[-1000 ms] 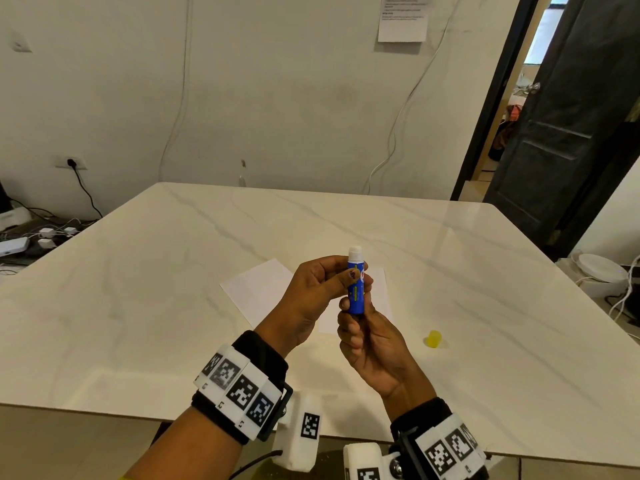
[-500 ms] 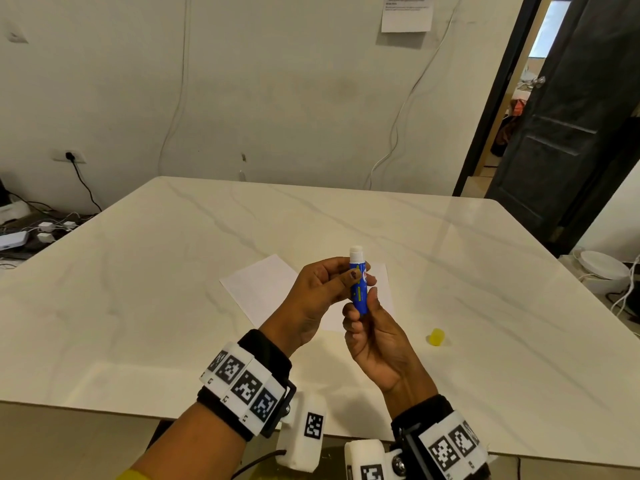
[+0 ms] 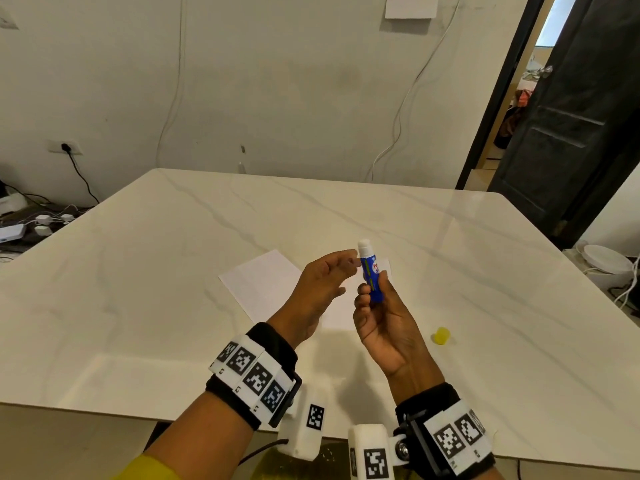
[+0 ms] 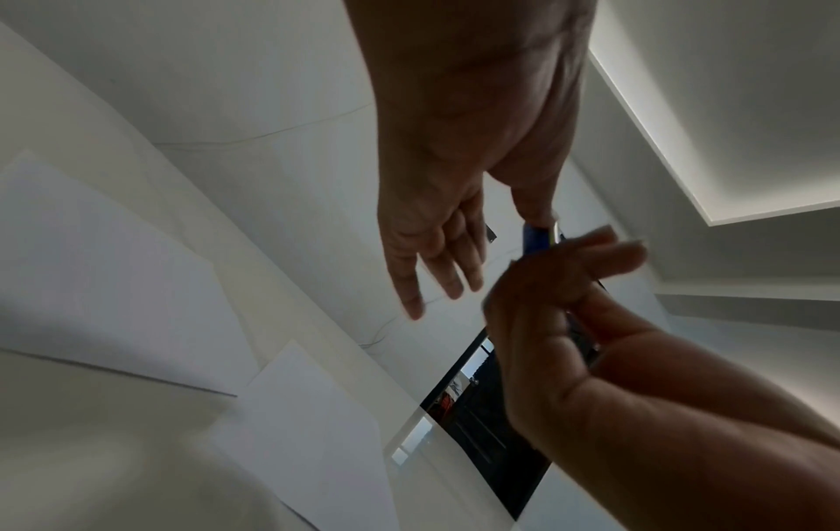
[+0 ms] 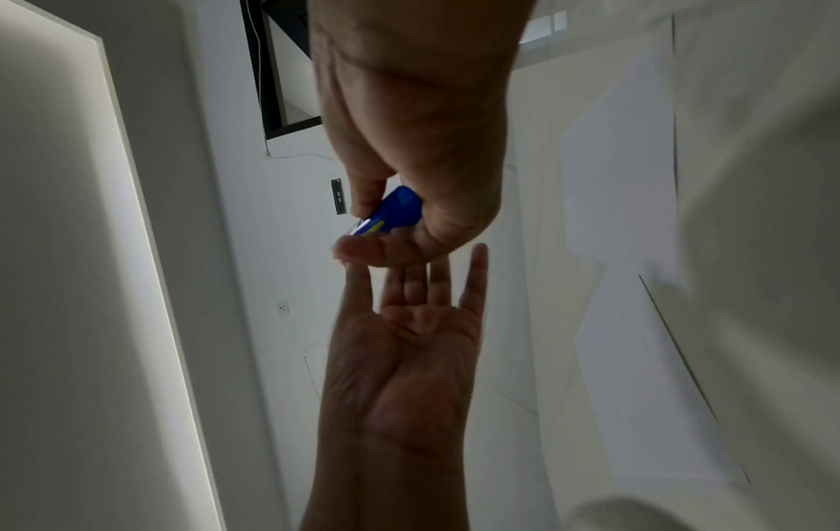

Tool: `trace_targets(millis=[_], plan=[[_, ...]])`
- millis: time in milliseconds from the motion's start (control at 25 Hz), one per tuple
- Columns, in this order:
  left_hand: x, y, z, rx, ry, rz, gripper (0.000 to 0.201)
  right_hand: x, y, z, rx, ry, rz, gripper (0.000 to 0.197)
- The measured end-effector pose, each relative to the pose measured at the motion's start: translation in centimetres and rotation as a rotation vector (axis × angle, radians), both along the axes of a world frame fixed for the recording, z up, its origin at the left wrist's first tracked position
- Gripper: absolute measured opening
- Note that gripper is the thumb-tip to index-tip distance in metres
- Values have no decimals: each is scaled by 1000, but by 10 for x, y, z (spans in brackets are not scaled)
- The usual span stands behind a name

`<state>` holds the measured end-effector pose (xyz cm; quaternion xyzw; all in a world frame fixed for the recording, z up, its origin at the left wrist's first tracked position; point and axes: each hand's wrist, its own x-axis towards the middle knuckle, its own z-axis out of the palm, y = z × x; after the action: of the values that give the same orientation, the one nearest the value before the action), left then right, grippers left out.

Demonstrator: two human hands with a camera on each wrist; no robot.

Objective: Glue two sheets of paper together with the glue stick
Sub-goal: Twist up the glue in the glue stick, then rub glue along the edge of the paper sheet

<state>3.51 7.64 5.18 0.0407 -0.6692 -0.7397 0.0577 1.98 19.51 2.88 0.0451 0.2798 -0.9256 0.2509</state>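
I see the pale marble-veined surface (image 3: 145,278) filling most of the head view, with a white wall behind it and a dark door (image 3: 568,133) standing open at the far right. On the floor to the left lie cables and plugs (image 3: 45,220), and a white round object (image 3: 604,258) sits off the right edge.

Two sheets of paper (image 3: 263,282) lie flat near the middle of the surface, overlapping, partly hidden behind my hands; the left wrist view shows them as two pale sheets (image 4: 113,273) below the hands.

My left hand (image 3: 320,289) hovers over the sheets with fingers straight and relaxed, holding nothing; its fingertips are just beside the glue stick, and I cannot tell whether they touch it. In the right wrist view its palm (image 5: 409,359) faces the camera, fingers spread.

My right hand (image 3: 384,323) is raised above the near part of the surface, its thumb and fingers curled round the lower half of the blue glue stick (image 3: 370,275). The stick stands almost upright, its white glue end uppermost and uncapped.

A small yellow cap (image 3: 441,336) rests on the surface, right of my right hand and apart from it.
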Motion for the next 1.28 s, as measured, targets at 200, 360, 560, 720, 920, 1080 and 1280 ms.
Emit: trace_targets(millis=[200, 360, 560, 720, 920, 1080, 1280], plan=[[-14, -28, -35, -592, -355, -155, 47, -16, 24, -10, -70, -113, -183, 38], [-22, -24, -45, -1323, -532, -475, 64, -23, 36, -15, -125, -183, -252, 49], [-29, -15, -50, -1512, -605, -710, 72, -26, 38, -21, -98, -238, -269, 44], [-13, -5, -45, -1551, -581, -802, 70, -29, 43, -28, -88, -278, -293, 42], [13, 7, -28, -1457, -548, -900, 57, -29, 44, -40, -46, -356, -312, 14], [27, 10, -26, -1397, -521, -975, 51, -28, 43, -52, 68, -370, -291, 7], [38, 12, -34, -1259, -534, -985, 44, -25, 37, -69, 317, -329, -226, 15]])
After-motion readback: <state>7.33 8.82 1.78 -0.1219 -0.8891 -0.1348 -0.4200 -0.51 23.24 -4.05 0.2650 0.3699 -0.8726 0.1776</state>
